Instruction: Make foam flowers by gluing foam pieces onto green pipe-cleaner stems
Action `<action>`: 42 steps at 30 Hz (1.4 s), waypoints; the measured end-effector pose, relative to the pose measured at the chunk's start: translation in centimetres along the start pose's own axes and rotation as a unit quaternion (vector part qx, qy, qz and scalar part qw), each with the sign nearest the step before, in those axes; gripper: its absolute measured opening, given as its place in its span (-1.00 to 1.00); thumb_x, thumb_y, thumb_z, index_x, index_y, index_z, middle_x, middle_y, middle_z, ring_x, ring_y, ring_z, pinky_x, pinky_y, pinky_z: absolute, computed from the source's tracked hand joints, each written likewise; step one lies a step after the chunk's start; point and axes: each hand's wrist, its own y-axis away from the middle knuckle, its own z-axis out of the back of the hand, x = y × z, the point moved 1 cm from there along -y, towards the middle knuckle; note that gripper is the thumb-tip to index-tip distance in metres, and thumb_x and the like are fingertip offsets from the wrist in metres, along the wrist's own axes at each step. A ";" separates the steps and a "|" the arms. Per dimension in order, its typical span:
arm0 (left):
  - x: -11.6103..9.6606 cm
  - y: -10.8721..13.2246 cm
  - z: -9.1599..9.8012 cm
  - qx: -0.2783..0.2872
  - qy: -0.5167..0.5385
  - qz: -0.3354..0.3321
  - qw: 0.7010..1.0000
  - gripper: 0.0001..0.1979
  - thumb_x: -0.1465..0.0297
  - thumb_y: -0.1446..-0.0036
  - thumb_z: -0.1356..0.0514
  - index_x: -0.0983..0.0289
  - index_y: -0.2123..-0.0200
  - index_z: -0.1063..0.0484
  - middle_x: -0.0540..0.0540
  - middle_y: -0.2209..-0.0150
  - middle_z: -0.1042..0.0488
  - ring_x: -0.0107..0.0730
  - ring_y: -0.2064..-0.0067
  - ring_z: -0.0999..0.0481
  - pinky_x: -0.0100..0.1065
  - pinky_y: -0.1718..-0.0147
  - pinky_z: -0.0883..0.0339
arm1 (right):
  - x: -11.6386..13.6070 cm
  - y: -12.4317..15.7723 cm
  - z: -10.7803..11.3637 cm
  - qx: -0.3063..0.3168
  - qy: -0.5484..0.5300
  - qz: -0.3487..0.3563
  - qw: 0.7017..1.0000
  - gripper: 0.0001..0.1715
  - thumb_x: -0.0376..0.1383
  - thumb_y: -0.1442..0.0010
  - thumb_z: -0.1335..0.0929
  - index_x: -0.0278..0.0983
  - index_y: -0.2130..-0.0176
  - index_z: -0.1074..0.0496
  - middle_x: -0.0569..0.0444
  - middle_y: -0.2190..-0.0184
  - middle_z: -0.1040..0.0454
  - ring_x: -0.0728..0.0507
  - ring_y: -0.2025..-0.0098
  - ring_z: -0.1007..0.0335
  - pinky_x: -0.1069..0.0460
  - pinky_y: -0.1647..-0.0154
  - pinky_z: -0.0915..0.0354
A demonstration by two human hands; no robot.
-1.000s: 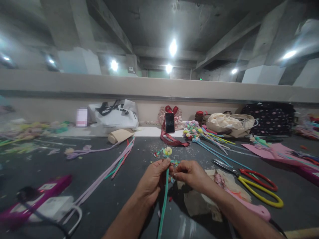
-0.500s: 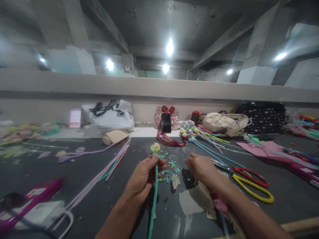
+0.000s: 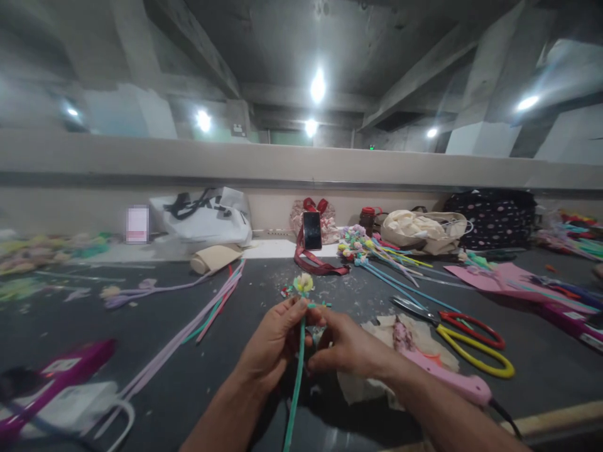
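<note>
A pipe-cleaner flower with a pale yellow head (image 3: 303,284) stands upright on a long green stem (image 3: 295,389). My left hand (image 3: 277,339) pinches the stem just under the head. Close by on the right, my right hand (image 3: 348,345) has its thumb and forefinger apart. Its fingertips reach the left fingers near a short green piece (image 3: 323,306) sticking out sideways; whether they touch that piece I cannot tell. Beside my right forearm a pink glue gun (image 3: 443,376) lies on crumpled, pale paper (image 3: 426,333).
Large scissors (image 3: 475,345) with red and yellow handles lie right. Finished flowers (image 3: 355,245), a phone (image 3: 311,230) and a red ribbon (image 3: 320,267) are at the back. Lilac pipe cleaners (image 3: 188,326) and a magenta tool (image 3: 61,383) lie left.
My right hand has moved left, from above the paper to beside my left hand. The glue gun now shows on the paper. The flower has shifted slightly right.
</note>
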 end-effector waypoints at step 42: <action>-2.4 0.0 -3.1 0.135 0.101 0.060 0.984 -0.77 0.36 -0.05 -0.02 0.37 0.52 -0.36 -0.02 0.71 -0.31 -0.71 0.76 -0.21 -0.67 0.79 -0.11 | 0.2 -0.9 -0.5 0.055 -0.200 -0.001 0.978 -0.92 -0.43 0.13 -0.31 -0.31 0.48 -0.36 0.26 0.67 -0.28 0.10 0.67 -0.17 0.18 0.65 -0.14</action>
